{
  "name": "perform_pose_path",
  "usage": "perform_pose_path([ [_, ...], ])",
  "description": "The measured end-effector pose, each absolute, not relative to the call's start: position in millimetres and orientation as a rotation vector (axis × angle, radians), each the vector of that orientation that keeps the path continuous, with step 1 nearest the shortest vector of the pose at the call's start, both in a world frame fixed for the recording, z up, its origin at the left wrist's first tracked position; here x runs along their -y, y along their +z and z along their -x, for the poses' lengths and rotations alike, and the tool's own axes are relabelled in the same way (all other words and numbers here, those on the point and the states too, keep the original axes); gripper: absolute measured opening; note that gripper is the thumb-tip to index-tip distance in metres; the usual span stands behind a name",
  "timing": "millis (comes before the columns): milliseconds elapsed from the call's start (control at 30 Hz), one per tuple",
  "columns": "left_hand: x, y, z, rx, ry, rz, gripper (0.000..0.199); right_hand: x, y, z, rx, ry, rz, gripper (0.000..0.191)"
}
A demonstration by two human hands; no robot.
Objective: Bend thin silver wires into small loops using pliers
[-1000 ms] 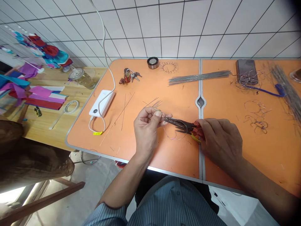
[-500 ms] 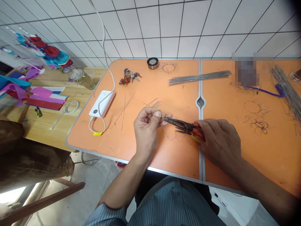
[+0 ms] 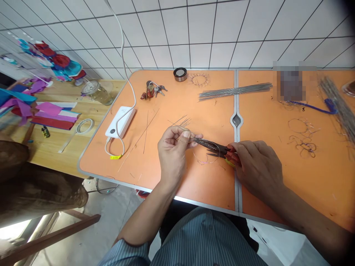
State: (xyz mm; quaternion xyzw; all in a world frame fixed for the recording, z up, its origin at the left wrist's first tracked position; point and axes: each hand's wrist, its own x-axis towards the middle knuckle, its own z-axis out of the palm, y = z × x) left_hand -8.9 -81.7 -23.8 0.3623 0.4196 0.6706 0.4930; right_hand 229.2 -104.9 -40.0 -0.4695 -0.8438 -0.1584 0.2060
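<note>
As pliers (image 3: 215, 147) point left, long axis slants slightly away

An orange table (image 3: 194, 181) with a metal edge stood beside a wooden table (image 3: 69, 160). On the orange one lay a white power bank (image 3: 116, 118), keys (image 3: 159, 89), a dark roll of tape (image 3: 180, 75), a wire ring (image 3: 207, 78) and loose wires (image 3: 146, 129). A wire bundle (image 3: 235, 91) crossed the seam; a second bundle (image 3: 340, 105) lay at the far right. The wooden one bore a jar (image 3: 97, 92), coloured cloth (image 3: 54, 120) and white tape (image 3: 67, 143).
</note>
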Motion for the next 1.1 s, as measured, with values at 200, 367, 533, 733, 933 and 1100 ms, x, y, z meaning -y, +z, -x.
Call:
perform_pose_path([
  [200, 82.7, -22.8, 9.3, -1.019, 1.62, -0.855, 0.023, 104.8, -40.4, -229.6, 2.353, -0.478, 1.307, 0.013],
  [367, 83.5, -22.6, 9.1, -1.021, 1.614, -0.867, 0.022, 104.6, -41.4, -230.3, 2.351, -0.492, 1.306, 0.014],
  [533, 83.0, -22.2, 8.2, -1.021, 1.621, -0.88, 0.024, 104.8, -40.8, -230.1, 2.359, -0.466, 1.309, 0.013],
  [733, 84.0, -22.2, 8.7, -1.024, 1.617, -0.889, 0.023, 105.3, -40.3, -230.0, 2.35, -0.444, 1.324, 0.013],
  [933, 84.2, -22.7, 8.8, -1.031, 1.613, -0.907, 0.022, 106.0, -39.4, -231.1, 2.377, -0.418, 1.334, 0.016],
  [1100, 84.6, -22.0, 8.4, -1.053, 1.601, -0.915, 0.025, 106.5, -39.2, -232.4, 2.392, -0.438, 1.327, 0.017],
])
